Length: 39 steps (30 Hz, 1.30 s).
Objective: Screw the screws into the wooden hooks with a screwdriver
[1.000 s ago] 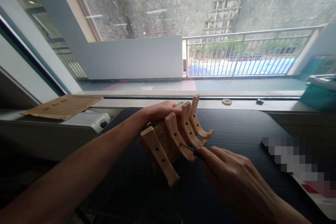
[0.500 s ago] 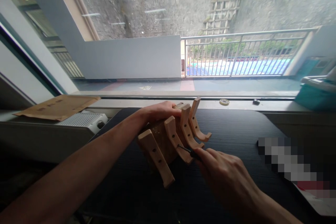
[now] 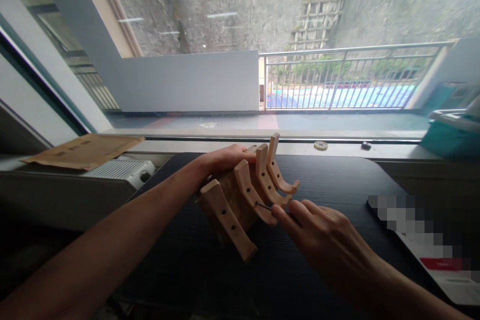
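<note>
A wooden rack point(image 3: 240, 195) with several curved hooks stands tilted on a black table point(image 3: 337, 180). My left hand point(image 3: 225, 157) grips its back board from the far side, fingers wrapped over the top. My right hand point(image 3: 318, 232) pinches a thin black hex key point(image 3: 264, 206), whose tip sits against the second hook from the near end. The key's handle end is hidden in my fingers.
A white device point(image 3: 123, 170) and a brown cardboard sheet point(image 3: 82, 150) lie at the left by the window sill. A small tape roll point(image 3: 320, 145) and a dark small part point(image 3: 365, 145) rest on the sill. Papers point(image 3: 438, 265) lie at the table's right edge.
My right hand has shifted slightly left and up with the hex key, turning it at the hook. The rack has tipped a little; my left hand stays on it.
</note>
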{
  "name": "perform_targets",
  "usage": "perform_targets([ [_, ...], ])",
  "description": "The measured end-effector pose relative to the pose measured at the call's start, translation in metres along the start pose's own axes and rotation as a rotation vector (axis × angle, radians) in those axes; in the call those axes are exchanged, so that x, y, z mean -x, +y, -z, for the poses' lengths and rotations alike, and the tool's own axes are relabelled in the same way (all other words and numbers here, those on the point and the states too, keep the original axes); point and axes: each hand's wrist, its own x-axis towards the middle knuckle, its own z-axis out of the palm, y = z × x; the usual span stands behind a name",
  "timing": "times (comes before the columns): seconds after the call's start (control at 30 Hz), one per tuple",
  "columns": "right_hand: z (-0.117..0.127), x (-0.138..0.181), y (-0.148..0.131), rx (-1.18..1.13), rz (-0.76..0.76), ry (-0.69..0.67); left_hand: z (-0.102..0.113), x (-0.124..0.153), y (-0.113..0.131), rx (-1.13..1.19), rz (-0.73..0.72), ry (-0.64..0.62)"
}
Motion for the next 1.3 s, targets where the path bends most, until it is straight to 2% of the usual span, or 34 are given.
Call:
perform_targets([
  [0.03,0.0,-0.002,0.0,-0.033,-0.02,0.009,0.002,0.0,-0.002,0.016,-0.001,-0.005],
  [0.1,0.0,-0.008,0.003,-0.169,-0.169,-0.007,0.004,0.002,-0.002,0.064,0.005,-0.012],
  [0.2,0.011,-0.028,0.015,-0.358,-0.396,-0.144,-0.001,0.012,0.003,0.17,0.046,0.016],
  [0.27,0.026,-0.049,0.026,-0.329,-0.396,-0.246,-0.01,0.021,0.003,0.302,0.047,0.018],
  [0.33,0.044,-0.075,0.035,-0.176,-0.382,-0.256,-0.021,0.028,-0.003,0.495,-0.011,-0.028],
  [0.43,0.063,-0.109,0.037,-0.07,-0.213,-0.372,-0.024,0.03,-0.026,0.578,-0.12,-0.001],
  [0.5,0.068,-0.125,0.033,-0.07,-0.081,-0.455,-0.013,0.028,-0.047,0.502,-0.148,0.098],
  [0.57,0.068,-0.135,0.027,-0.062,0.001,-0.516,0.004,0.029,-0.067,0.489,-0.079,0.281],
  [0.6,0.068,-0.138,0.024,-0.048,0.026,-0.539,0.012,0.032,-0.075,0.536,-0.008,0.416],
  [0.63,0.068,-0.141,0.021,-0.031,0.048,-0.552,0.019,0.036,-0.081,0.559,-0.017,0.479],
  [0.7,0.07,-0.146,0.016,-0.001,0.074,-0.546,0.024,0.049,-0.087,0.607,-0.145,0.595],
  [0.73,0.071,-0.149,0.014,0.007,0.075,-0.547,0.022,0.056,-0.088,0.593,-0.241,0.602],
  [0.8,0.073,-0.155,0.011,0.004,0.067,-0.585,0.012,0.069,-0.088,0.483,-0.336,0.512],
  [0.87,0.075,-0.162,0.009,-0.009,0.072,-0.655,-0.001,0.077,-0.089,0.413,-0.324,0.43],
  [1.0,0.072,-0.17,0.012,-0.015,0.08,-0.707,-0.016,0.078,-0.097,0.501,-0.267,0.316],
  [1.07,0.066,-0.169,0.018,-0.053,0.028,-0.722,-0.019,0.074,-0.102,0.553,-0.261,0.26],
  [1.2,0.054,-0.161,0.03,-0.163,-0.211,-0.737,-0.024,0.067,-0.107,0.559,-0.299,0.208],
  [1.3,0.056,-0.157,0.027,-0.093,-0.247,-0.701,-0.028,0.064,-0.106,0.514,-0.326,0.246],
])
